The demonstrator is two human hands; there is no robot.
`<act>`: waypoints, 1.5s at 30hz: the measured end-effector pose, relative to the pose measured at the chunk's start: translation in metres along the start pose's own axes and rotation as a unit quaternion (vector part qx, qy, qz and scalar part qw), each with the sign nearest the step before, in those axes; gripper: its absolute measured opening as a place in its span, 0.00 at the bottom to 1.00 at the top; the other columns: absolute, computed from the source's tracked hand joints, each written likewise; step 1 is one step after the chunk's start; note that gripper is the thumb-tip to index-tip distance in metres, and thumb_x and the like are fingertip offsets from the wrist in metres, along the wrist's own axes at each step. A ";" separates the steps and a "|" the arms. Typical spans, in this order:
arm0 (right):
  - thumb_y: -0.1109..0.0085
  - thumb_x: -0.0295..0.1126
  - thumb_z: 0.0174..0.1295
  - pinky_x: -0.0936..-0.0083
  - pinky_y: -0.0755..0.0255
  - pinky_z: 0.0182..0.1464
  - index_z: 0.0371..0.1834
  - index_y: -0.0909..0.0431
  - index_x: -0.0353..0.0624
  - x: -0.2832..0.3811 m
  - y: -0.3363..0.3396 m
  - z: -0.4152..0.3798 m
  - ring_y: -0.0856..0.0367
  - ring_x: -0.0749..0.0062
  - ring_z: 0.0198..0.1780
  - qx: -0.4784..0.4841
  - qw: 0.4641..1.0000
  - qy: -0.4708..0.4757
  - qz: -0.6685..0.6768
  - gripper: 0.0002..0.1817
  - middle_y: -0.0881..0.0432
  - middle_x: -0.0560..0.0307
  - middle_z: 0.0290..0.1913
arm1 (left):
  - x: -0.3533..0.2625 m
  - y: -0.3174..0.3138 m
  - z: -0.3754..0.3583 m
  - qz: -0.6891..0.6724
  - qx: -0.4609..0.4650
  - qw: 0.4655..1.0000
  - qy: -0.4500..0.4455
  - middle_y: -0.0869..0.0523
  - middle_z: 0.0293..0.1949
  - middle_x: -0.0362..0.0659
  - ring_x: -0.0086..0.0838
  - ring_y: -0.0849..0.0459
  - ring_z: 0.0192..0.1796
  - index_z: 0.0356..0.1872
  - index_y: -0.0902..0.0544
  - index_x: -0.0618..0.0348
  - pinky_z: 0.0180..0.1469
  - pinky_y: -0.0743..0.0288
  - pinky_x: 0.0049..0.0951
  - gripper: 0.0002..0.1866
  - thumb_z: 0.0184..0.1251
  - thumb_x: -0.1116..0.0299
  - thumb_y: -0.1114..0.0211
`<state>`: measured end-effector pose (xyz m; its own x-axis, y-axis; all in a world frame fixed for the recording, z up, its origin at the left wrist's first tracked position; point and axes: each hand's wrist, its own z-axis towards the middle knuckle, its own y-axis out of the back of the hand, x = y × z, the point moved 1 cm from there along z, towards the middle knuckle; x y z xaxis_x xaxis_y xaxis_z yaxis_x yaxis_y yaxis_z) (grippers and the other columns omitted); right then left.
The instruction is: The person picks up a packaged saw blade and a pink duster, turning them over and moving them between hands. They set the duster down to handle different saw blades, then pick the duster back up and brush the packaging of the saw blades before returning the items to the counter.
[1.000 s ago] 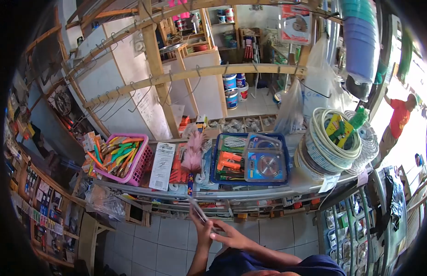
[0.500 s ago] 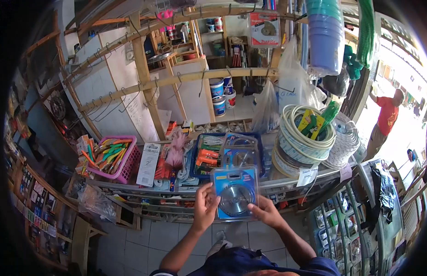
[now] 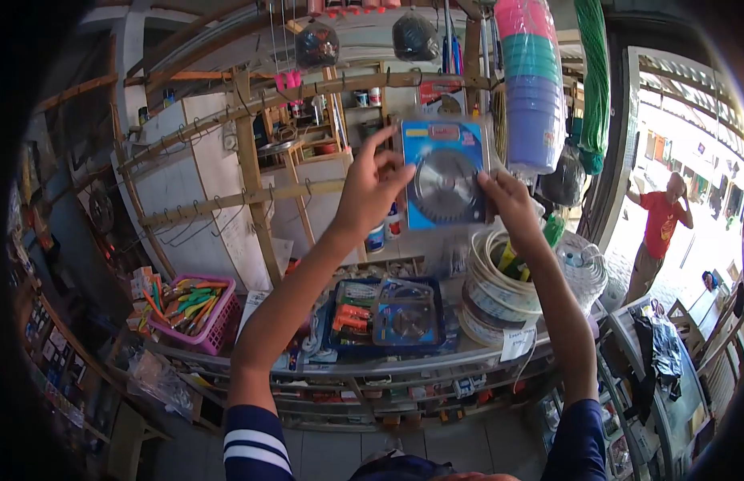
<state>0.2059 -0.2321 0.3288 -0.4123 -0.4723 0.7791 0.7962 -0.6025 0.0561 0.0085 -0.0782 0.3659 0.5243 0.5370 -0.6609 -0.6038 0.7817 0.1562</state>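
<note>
A circular saw blade in a blue-backed clear package [image 3: 445, 210] is raised upright in front of me, above the counter. My left hand [image 3: 373, 186] grips its left edge, thumb on the front and fingers partly spread behind. The lower right edge is pinched by my right hand [image 3: 510, 202], its thumb on the front. Below, a second packaged saw blade [image 3: 404, 322] lies in a dark blue tray [image 3: 445, 343], beside orange packets [image 3: 352, 317]. Just behind the raised package, a red-and-white blade package [image 3: 441, 94] hangs from the wooden rack, partly covered.
A wooden rail with hooks [image 3: 219, 207] spans the space behind the counter. Coiled cable [image 3: 500, 298] stands right of the tray, and a pink basket of colourful handled tools [image 3: 219, 330] sits left. Stacked buckets [image 3: 534, 120] hang at upper right. A person in a red shirt [image 3: 659, 224] stands outside.
Both hands have lifted the packaged saw blade up and slightly right, from over the counter's front edge to rack height. My view has tilted upward. The person outside has turned, raising a hand to the head.
</note>
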 end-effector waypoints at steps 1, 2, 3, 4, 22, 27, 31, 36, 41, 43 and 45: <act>0.41 0.43 0.70 0.83 0.39 0.24 0.35 0.21 0.39 0.007 -0.001 0.019 0.30 0.85 0.20 -0.012 1.000 0.002 0.004 0.16 0.27 0.67 0.19 | -0.001 0.006 0.021 0.015 -0.015 1.000 -0.014 0.18 0.43 0.42 0.16 0.19 0.39 0.73 0.40 0.58 0.35 0.21 0.19 0.35 0.67 0.75 0.34; 0.40 0.43 0.69 0.83 0.39 0.23 0.35 0.21 0.39 0.011 -0.002 0.034 0.31 0.85 0.20 -0.024 1.000 0.000 0.008 0.16 0.27 0.67 0.19 | 0.000 0.010 0.038 0.028 -0.030 0.999 -0.025 0.17 0.42 0.42 0.16 0.19 0.39 0.73 0.40 0.58 0.33 0.21 0.19 0.35 0.67 0.74 0.34; 0.40 0.42 0.69 0.83 0.40 0.23 0.36 0.21 0.39 0.015 -0.004 0.046 0.31 0.85 0.19 -0.032 0.999 0.013 0.003 0.16 0.27 0.67 0.19 | 0.002 0.013 0.053 0.040 -0.043 0.998 -0.035 0.17 0.41 0.41 0.16 0.19 0.38 0.73 0.39 0.58 0.31 0.21 0.19 0.35 0.67 0.74 0.34; 0.39 0.42 0.69 0.83 0.40 0.23 0.36 0.20 0.39 0.019 -0.007 0.057 0.32 0.85 0.19 -0.042 0.999 0.024 -0.002 0.15 0.28 0.67 0.19 | 0.004 0.018 0.066 0.054 -0.046 0.996 -0.045 0.17 0.41 0.41 0.16 0.19 0.38 0.73 0.39 0.58 0.30 0.21 0.18 0.35 0.67 0.74 0.34; 0.37 0.42 0.66 0.85 0.44 0.22 0.42 0.18 0.40 0.015 -0.003 0.136 0.34 0.89 0.20 -0.055 0.997 0.059 -0.005 0.15 0.27 0.70 0.22 | 0.021 0.038 0.121 0.173 -0.050 0.971 -0.158 0.17 0.39 0.40 0.15 0.20 0.32 0.66 0.27 0.59 0.30 0.26 0.17 0.24 0.70 0.69 0.36; 0.38 0.42 0.67 0.86 0.45 0.23 0.42 0.18 0.42 0.002 -0.002 0.149 0.34 0.90 0.22 -0.048 0.996 0.054 0.045 0.14 0.25 0.71 0.24 | 0.022 0.037 0.120 0.183 -0.059 0.964 -0.183 0.18 0.38 0.39 0.15 0.21 0.34 0.64 0.24 0.60 0.37 0.27 0.15 0.23 0.70 0.67 0.35; 0.38 0.42 0.67 0.87 0.44 0.25 0.41 0.18 0.42 0.003 -0.005 0.150 0.34 0.90 0.22 -0.045 0.996 0.053 0.058 0.14 0.25 0.71 0.25 | 0.026 0.040 0.121 0.178 -0.057 0.965 -0.182 0.19 0.39 0.38 0.15 0.22 0.34 0.63 0.23 0.60 0.36 0.28 0.15 0.23 0.69 0.66 0.35; 0.38 0.41 0.66 0.86 0.44 0.24 0.41 0.18 0.41 -0.006 -0.011 0.140 0.32 0.89 0.22 -0.052 0.998 0.036 0.006 0.14 0.24 0.69 0.25 | 0.041 0.046 0.117 0.176 -0.042 0.968 -0.172 0.20 0.40 0.38 0.14 0.23 0.34 0.62 0.23 0.60 0.35 0.29 0.15 0.22 0.69 0.67 0.34; 0.39 0.42 0.67 0.85 0.40 0.24 0.41 0.19 0.37 -0.029 -0.024 0.146 0.31 0.85 0.21 -0.064 0.997 0.011 -0.031 0.16 0.25 0.65 0.23 | 0.066 0.058 0.125 0.211 -0.043 0.960 -0.177 0.19 0.39 0.39 0.14 0.24 0.33 0.64 0.25 0.60 0.34 0.28 0.16 0.23 0.68 0.68 0.34; 0.39 0.43 0.67 0.82 0.35 0.26 0.43 0.19 0.35 -0.033 -0.031 0.154 0.28 0.82 0.22 -0.071 0.995 0.017 -0.064 0.18 0.23 0.63 0.25 | 0.068 0.061 0.127 0.204 -0.032 0.965 -0.159 0.19 0.40 0.40 0.16 0.22 0.34 0.65 0.27 0.60 0.35 0.27 0.19 0.25 0.68 0.68 0.34; 0.41 0.44 0.68 0.84 0.36 0.27 0.42 0.19 0.39 -0.038 -0.038 0.168 0.27 0.83 0.23 -0.074 0.992 0.009 -0.099 0.16 0.22 0.64 0.25 | 0.077 0.070 0.139 0.251 -0.040 0.957 -0.143 0.19 0.40 0.40 0.16 0.21 0.35 0.65 0.28 0.59 0.35 0.26 0.19 0.26 0.67 0.69 0.34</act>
<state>0.2662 -0.0832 0.4016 -0.5628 -0.3465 0.7505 0.6261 -0.7715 0.1134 0.0905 0.0618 0.4277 0.2926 0.9117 -0.2884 -0.8599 0.3828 0.3377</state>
